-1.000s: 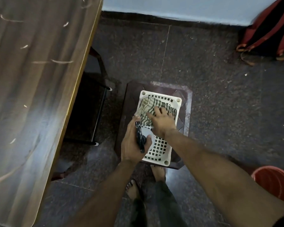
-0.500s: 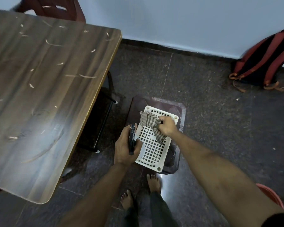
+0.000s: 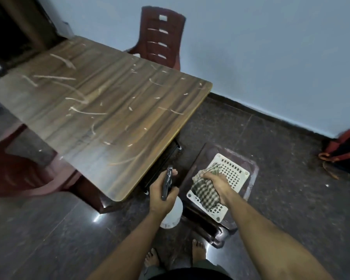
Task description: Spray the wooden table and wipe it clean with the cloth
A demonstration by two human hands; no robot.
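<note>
Now the left hand (image 3: 163,196) grips the spray bottle (image 3: 169,201), nozzle seemingly toward the littered wooden surface (image 3: 101,102) up-left, nearer than the right hand (image 3: 215,181) clutching the checked cloth (image 3: 205,191) over the white basket (image 3: 233,174).

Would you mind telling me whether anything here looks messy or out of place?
Yes: the wooden table is littered with pale scraps and streaks across most of its top. Nothing else stands out.

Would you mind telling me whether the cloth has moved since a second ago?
Yes. The cloth, then lying at the white basket's far end, is now lifted in the right hand over its near half.
</note>
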